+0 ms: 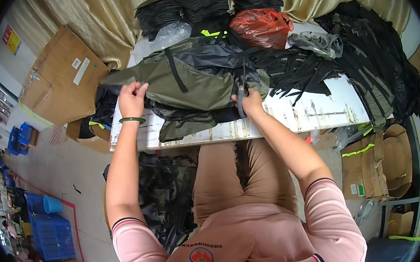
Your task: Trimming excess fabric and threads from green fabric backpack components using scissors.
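An olive-green fabric piece (197,74) with a dark lining and black straps lies spread and crumpled across the white table (294,118). My left hand (133,99), with a green bangle at the wrist, pinches the left edge of this fabric between thumb and fingers. On the right, my right hand (250,102) is closed round the grey handle of a pair of scissors (241,109). Their dark blades point away from me over the fabric's right part. Whether the blades touch the cloth I cannot tell.
Stacks of black pieces (201,0) stand at the back beside a red plastic bag (261,29) and clear bags. Black straps (300,69) and a dark pile (372,60) lie on the right. Cardboard boxes (60,77) flank the table. Dark fabric (160,196) hangs below.
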`<state>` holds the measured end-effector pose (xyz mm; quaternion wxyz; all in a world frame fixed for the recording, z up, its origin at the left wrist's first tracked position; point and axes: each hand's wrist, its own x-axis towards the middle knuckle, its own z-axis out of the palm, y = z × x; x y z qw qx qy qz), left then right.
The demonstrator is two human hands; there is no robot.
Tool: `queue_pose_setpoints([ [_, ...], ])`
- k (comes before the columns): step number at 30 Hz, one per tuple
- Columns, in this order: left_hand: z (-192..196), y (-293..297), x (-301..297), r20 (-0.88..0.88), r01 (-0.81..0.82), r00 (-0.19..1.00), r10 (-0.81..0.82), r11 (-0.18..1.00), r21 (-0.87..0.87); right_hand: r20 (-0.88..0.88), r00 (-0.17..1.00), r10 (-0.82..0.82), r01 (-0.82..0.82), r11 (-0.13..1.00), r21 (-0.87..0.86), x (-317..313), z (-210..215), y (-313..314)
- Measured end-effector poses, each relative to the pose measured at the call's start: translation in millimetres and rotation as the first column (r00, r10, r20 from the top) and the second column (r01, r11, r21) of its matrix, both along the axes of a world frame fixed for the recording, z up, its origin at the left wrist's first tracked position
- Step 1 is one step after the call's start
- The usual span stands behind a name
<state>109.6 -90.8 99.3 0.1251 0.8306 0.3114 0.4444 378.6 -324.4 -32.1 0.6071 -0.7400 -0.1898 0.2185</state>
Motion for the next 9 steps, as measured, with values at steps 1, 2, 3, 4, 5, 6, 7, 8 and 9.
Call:
queue_pose_setpoints([
  [1, 18, -4, -6, 0.133, 0.069, 0.988, -0.073, 0.997, 0.038, -0.053, 0.999, -0.01, 0.014, 0.996, 0.089, -8, 17, 11],
  [2, 36, -6, -13, 0.248, 0.102, 0.962, -0.114, 0.993, 0.06, -0.107, 0.994, -0.014, 0.032, 0.985, 0.17, -17, 43, 16],
  [3, 52, -3, -20, 0.314, 0.129, 0.941, -0.125, 0.992, 0.007, -0.031, 0.999, -0.018, 0.026, 0.957, 0.29, -15, 67, 17],
  [4, 75, -17, -24, 0.429, 0.24, 0.887, -0.172, 0.965, -0.109, -0.016, 0.999, 0.031, -0.022, 0.924, 0.381, -18, 105, 10],
  [5, 96, -23, -29, 0.454, 0.196, 0.876, -0.164, 0.98, -0.023, 0.03, 0.996, 0.08, -0.084, 0.87, 0.485, -10, 131, 5],
  [6, 115, -35, -34, 0.521, 0.25, 0.823, -0.226, 0.968, 0.024, 0.1, 0.994, 0.047, -0.092, 0.847, 0.524, -2, 158, -3],
  [7, 127, -46, -41, 0.61, 0.325, 0.751, -0.25, 0.946, -0.012, 0.112, 0.989, 0.098, -0.143, 0.827, 0.544, -4, 194, -18],
  [8, 132, -49, -54, 0.589, 0.306, 0.767, -0.255, 0.952, 0.015, 0.198, 0.97, 0.138, -0.225, 0.815, 0.534, 4, 219, -32],
  [9, 131, -50, -60, 0.585, 0.292, 0.774, -0.242, 0.956, 0.01, 0.261, 0.947, 0.186, -0.298, 0.81, 0.506, -2, 246, -47],
])
